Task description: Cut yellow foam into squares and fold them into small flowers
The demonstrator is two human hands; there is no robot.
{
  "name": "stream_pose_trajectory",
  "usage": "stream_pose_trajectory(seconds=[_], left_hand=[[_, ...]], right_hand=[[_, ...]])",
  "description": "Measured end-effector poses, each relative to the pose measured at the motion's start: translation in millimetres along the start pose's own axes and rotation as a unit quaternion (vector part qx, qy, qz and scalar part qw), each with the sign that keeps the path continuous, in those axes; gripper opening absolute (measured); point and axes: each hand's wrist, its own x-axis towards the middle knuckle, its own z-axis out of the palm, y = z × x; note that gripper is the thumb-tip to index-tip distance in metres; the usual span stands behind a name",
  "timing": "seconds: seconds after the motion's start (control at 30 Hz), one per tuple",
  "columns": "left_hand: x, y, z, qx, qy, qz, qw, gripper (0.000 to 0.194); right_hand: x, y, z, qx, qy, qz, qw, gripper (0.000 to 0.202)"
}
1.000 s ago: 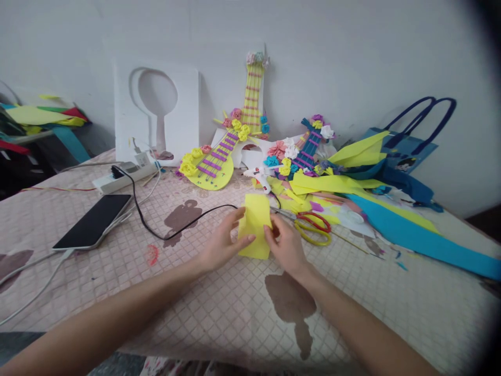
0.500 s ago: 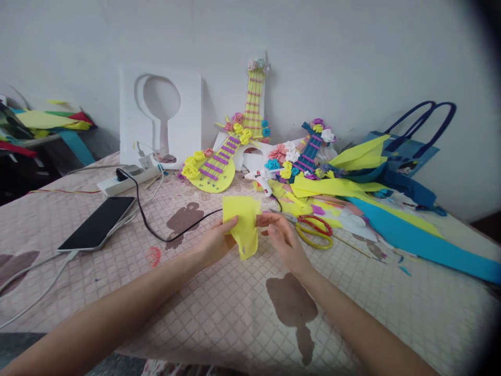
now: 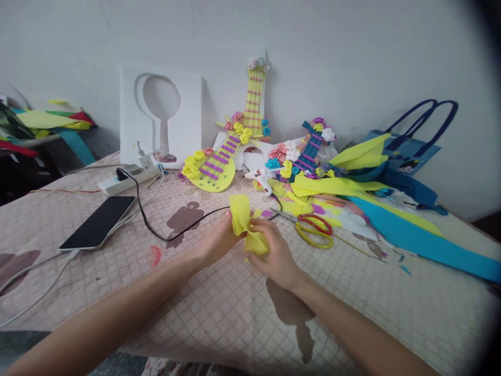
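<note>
A piece of yellow crepe paper (image 3: 240,213) is held between both hands above the table's middle. My left hand (image 3: 222,236) grips its left side with closed fingers. On the lower right of the paper, my right hand (image 3: 275,254) is closed, its fingers wrapped round the edge. The paper looks twisted at its middle, with one part standing up and another folded toward the right hand. Just right of the hands lie scissors (image 3: 314,230) with red and yellow handles. A white glue gun (image 3: 260,180) rests behind the paper.
Paper-flower-decorated instrument models, including a yellow one (image 3: 217,175), stand at the back beside a white foam board (image 3: 131,115) with a cutout. Left are a phone (image 3: 97,223), a power strip (image 3: 113,183) and cables. Right lie blue crepe strips (image 3: 422,240) and a blue bag (image 3: 426,156).
The yellow paper has gone from hanging fairly flat to twisted and bunched. My right hand has moved left and down and closed on it; the left hand has shifted slightly.
</note>
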Motion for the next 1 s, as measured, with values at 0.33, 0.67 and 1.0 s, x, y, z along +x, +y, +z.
stream_pose_trajectory(seconds=[0.33, 0.67, 1.0], left_hand=[[4, 7, -7.7, 0.062, 0.066, -0.02, 0.996, 0.028], [0, 10, -10.5, 0.242, 0.037, 0.01, 0.969, 0.022], [-2, 5, -12.9, 0.253, -0.05, -0.053, 0.965, 0.029]], right_hand=[[6, 15, -4, 0.386, 0.073, 0.312, 0.865, 0.022], [4, 22, -4, 0.389, 0.053, 0.296, 0.871, 0.039], [4, 23, -24, 0.016, 0.057, -0.005, 0.998, 0.037]])
